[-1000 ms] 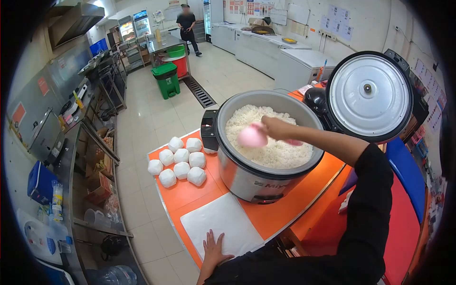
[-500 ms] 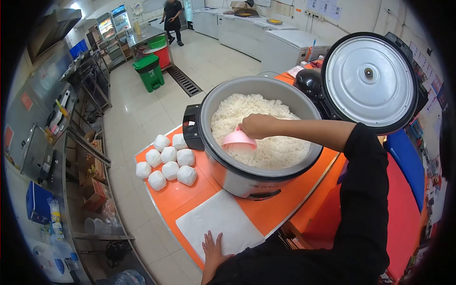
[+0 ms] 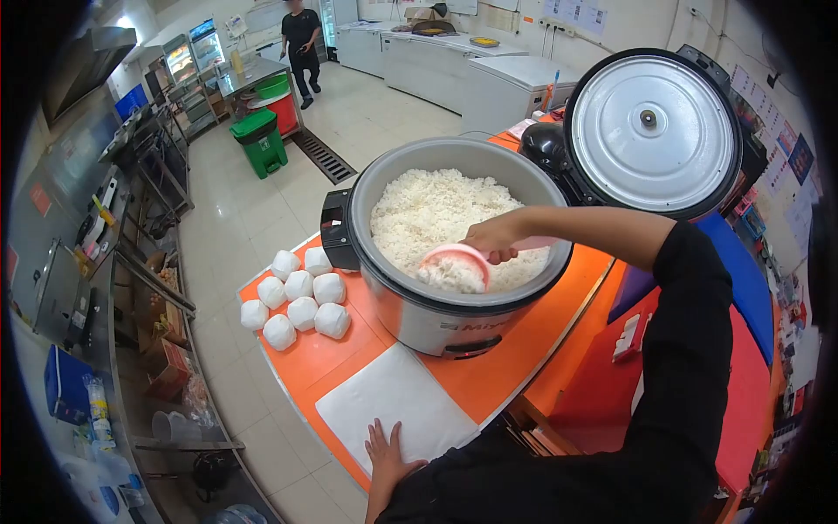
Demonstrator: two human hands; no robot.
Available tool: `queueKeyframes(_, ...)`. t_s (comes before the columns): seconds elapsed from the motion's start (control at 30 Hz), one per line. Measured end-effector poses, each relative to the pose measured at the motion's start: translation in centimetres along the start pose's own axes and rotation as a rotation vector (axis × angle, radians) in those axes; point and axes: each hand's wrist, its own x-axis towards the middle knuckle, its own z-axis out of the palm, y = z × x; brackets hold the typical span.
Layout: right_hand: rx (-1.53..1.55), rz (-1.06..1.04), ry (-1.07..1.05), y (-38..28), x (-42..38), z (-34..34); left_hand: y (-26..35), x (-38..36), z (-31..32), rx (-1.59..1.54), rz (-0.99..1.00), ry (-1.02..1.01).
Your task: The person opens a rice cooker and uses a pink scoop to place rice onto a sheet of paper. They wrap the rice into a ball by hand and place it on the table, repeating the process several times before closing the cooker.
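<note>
Inside the big rice cooker (image 3: pixel 428 325), my right hand (image 3: pixel 497 236) grips a pink scoop (image 3: pixel 476 253) by its handle. The scoop is tilted, and cooked white rice (image 3: pixel 449 272) fills its bowl. More rice (image 3: pixel 436 201) lies in the pot around it. My left hand (image 3: pixel 388 454) rests with fingers spread on the near edge of a white paper sheet (image 3: pixel 397 397) on the orange table (image 3: pixel 471 384). Left of the cooker sit several white wrapped bundles (image 3: pixel 298 286), grouped close together.
The cooker's round lid (image 3: pixel 650 122) stands raised at the right. A steel shelf rack (image 3: pixel 131 349) runs along the left side. Farther back are a green bin (image 3: pixel 260 144), white chest freezers (image 3: pixel 428 70) and another person (image 3: pixel 302 48) in dark clothes.
My right hand has turned the scoop and raised it, now with rice in its bowl. The left hand stays on the paper. The person at the back has shifted position.
</note>
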Motion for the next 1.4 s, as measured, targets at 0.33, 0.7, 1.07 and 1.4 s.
queueKeyframes(0.33, 0.147, -0.061, 0.36, -1.4, 6.3, 0.9, 0.2, 0.1, -0.4, 0.057, -0.021, -0.016)
queueKeyframes(0.7, -0.036, 0.023, 0.441, -4.0, 0.0, 4.5, -0.3, 0.0, 0.5, 0.023, -0.007, 0.035)
queueKeyframes(1.07, 0.239, -0.084, 0.234, -0.1, -0.2, 3.5, -0.7, 0.1, 0.9, 0.067, 0.013, 0.017)
queueKeyframes(1.4, 0.637, -0.241, 0.125, -1.9, -8.1, 3.3, -0.3, -1.5, 0.9, 0.177, 0.158, 0.2)
